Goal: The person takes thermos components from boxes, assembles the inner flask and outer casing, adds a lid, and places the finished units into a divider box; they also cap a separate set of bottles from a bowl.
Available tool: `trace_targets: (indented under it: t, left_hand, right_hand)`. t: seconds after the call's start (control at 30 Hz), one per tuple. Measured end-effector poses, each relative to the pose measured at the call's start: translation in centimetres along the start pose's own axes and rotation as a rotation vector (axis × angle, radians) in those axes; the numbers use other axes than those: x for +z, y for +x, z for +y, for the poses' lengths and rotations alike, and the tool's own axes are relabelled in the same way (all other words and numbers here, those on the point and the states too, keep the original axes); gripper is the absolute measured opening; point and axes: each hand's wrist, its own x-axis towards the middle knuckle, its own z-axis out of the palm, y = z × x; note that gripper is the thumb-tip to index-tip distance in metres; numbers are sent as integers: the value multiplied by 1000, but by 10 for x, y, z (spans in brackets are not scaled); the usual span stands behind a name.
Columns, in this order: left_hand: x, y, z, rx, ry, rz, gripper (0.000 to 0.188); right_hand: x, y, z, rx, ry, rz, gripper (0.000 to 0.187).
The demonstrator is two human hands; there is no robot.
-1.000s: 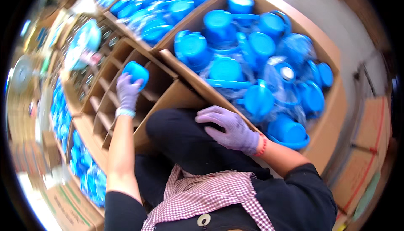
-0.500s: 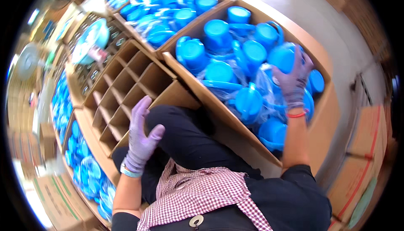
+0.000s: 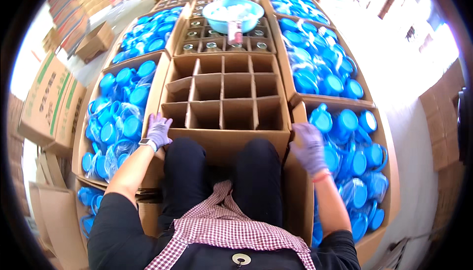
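Observation:
A brown cardboard box with a grid of empty dividers (image 3: 224, 97) stands in front of my knees. My left hand (image 3: 158, 129), in a purple glove, rests on the box's near left corner and holds nothing. My right hand (image 3: 310, 147), also gloved, is at the box's near right corner, beside the wall of a carton full of blue lidded containers (image 3: 354, 157). Whether the right fingers grip the cardboard edge is hard to tell. Another carton of blue containers (image 3: 118, 117) lies just left of my left hand.
Beyond the divider box sits a second box of jars with metal lids (image 3: 221, 43), topped by a light blue bowl (image 3: 233, 14). More cartons of blue containers (image 3: 315, 48) flank it. Flat and closed cardboard boxes (image 3: 49, 97) are stacked at the left.
The view has swung to face the divider box squarely. My left hand moved to its near left corner; my right hand left the blue containers and came to the near right corner.

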Motion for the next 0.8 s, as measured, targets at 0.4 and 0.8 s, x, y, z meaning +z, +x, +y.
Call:
trace_targets:
  t: [0.4,0.8]
  left_hand:
    - [-159,-43,-54,93,-241,178,26]
    - [-306,-353,-126,-334,-97,1701,51]
  right_hand:
    - [-29,78,-2,38,-462,-406,42]
    - [-317,46,-180,-176,-295,380,35]
